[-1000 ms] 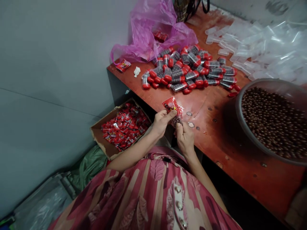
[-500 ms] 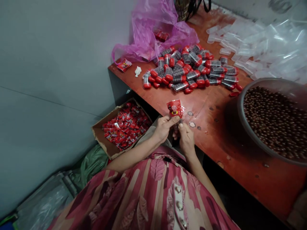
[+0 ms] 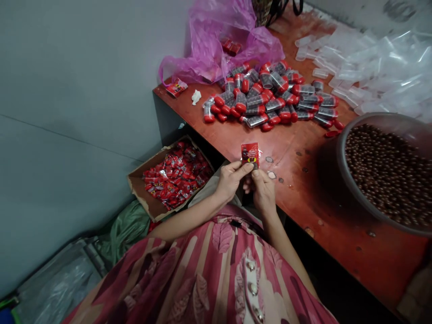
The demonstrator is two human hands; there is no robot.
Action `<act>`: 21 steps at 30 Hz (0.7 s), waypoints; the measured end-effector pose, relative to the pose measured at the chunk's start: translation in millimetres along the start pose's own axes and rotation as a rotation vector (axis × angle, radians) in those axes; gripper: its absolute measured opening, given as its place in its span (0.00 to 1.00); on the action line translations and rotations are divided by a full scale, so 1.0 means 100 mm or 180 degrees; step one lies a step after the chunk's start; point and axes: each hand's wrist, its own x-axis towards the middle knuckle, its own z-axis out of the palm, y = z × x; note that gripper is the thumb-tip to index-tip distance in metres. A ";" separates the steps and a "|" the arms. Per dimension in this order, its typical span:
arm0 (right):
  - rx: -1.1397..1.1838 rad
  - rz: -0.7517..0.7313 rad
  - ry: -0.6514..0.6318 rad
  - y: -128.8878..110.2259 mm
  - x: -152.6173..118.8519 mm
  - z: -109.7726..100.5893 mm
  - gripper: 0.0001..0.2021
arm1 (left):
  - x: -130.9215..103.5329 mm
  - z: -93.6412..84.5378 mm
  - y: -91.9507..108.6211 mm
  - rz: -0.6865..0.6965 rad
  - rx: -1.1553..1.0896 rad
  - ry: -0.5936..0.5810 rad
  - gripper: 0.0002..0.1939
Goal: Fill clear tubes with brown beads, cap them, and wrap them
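Between my two hands, at the table's near edge, is a small red printed plastic packet held upright. My left hand is closed, its thumb pressed on the packet's lower left. My right hand is closed too, its thumb at the packet's lower right corner; other fingers are partly hidden behind. Past the hands lies a heap of clear capsule-shaped bottles with red caps, filled with dark balls. What sits inside the held packet is hidden.
A cardboard box of red packets stands low at the left. On the red table are a pink plastic bag, empty clear tubes at the back right, and a big tub of brown balls. A wall rises on the left.
The red packet has turned more upright and square to me between my hands. My hands stay nearly in place, and the view has shifted slightly.
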 end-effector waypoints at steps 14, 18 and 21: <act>0.0482 0.0018 0.0025 -0.08 0.08 -0.02 0.11 | -0.22 -0.36 0.08 0.0279 -0.0921 0.1010 0.24; 0.0121 -0.0144 0.0506 -0.11 0.09 -0.26 0.12 | -0.12 -0.46 0.00 0.0526 0.0676 0.0753 0.26; -0.0070 -0.0183 0.0610 -0.13 0.09 -0.37 0.14 | 0.16 -0.38 -0.05 0.1597 0.2846 0.0077 0.20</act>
